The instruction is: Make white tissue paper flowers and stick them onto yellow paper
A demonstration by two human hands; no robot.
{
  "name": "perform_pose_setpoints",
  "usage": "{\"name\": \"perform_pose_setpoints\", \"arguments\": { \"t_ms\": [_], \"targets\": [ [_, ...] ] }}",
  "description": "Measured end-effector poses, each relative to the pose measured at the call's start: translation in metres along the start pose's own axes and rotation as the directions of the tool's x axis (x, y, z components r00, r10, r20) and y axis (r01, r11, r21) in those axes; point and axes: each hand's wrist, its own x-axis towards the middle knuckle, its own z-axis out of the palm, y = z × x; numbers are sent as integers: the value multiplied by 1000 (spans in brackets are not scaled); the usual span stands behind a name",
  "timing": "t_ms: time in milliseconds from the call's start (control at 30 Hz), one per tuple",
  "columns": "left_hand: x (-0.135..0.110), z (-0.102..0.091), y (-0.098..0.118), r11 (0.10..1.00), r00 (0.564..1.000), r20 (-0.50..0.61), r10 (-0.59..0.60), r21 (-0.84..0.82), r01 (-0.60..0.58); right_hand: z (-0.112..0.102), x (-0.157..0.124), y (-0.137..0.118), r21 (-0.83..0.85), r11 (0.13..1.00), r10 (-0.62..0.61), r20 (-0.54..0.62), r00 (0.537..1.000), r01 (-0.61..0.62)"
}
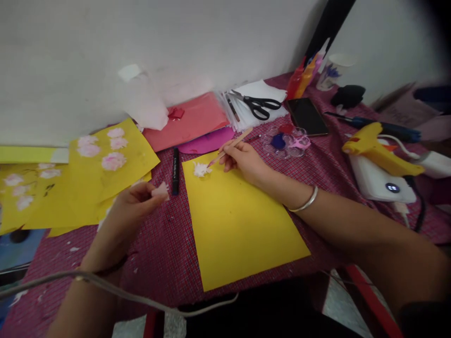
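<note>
My right hand (pixel 239 157) is closed around a paintbrush (pixel 232 144) with a pale wooden handle. Its pinkish tip meets a crumpled white paper flower (pixel 202 169) at the upper left corner of a yellow sheet (pixel 243 225). To the left of that sheet, my left hand (pixel 139 199) pinches a small piece of pale pink tissue paper (pixel 161 192) between thumb and fingers. Between the two hands lies a black marker (pixel 175 171). A clear flower-shaped palette (pixel 268 141) with red, blue and pink paint sits right of my right hand.
Yellow sheets with pink-white flowers (pixel 113 162) lie left. Behind are red paper (pixel 193 122), scissors (pixel 259 104) on white paper, and a phone (pixel 307 116). A yellow glue gun (pixel 382 149) rests on a white power bank (pixel 378 180) at right. A cable (pixel 141 298) crosses the foreground.
</note>
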Motion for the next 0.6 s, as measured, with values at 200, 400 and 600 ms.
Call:
{"name": "perform_pose_setpoints", "arguments": {
  "t_ms": [200, 400, 600],
  "targets": [
    [26, 41, 15, 902, 998, -67, 12, -430, -40, 6, -12, -6, -1, 993, -113, 125, 986, 114],
    [30, 67, 1, 861, 994, -34, -103, -504, 72, 19, -25, -1, -110, 968, -187, 280, 942, 225],
    [23, 67, 5, 839, 994, -6, -114, -536, 93, 26, -26, 7, -135, 952, -219, 325, 920, 275]
  ]
}}
